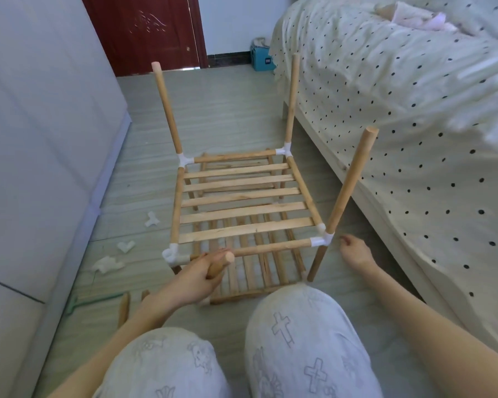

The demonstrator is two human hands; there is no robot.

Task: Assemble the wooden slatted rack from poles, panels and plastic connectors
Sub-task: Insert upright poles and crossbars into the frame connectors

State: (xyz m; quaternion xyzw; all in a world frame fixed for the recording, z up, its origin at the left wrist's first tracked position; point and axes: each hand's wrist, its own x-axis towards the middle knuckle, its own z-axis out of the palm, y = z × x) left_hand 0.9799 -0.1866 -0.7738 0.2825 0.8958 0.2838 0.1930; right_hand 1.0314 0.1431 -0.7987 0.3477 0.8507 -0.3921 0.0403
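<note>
The left hand has its fingers curled round a short wooden pole, gripping it below its round cut end, which points up and far, just near of the rack's near rail. The right hand holds nothing — its fingers hang loosely bent, low over the floor, just right of the near-right connector and apart from it.

The slatted rack stands on the floor between the person's knees and the far door. Its upper slatted panel sits in a frame of round rails joined by white plastic connectors at the four corners. Three upright poles rise from those corners: the far-left pole, the far-right pole and the near-right pole. The near-left connector has no pole standing in its top socket. A lower slatted panel shows beneath the upper one, close to the floor.

Loose white connectors lie on the floor to the left of the rack, and two more pole ends show near the left forearm — beside them a green strip whose nature I cannot tell. A bed with dotted bedding runs along the right, a pale cabinet along the left
</note>
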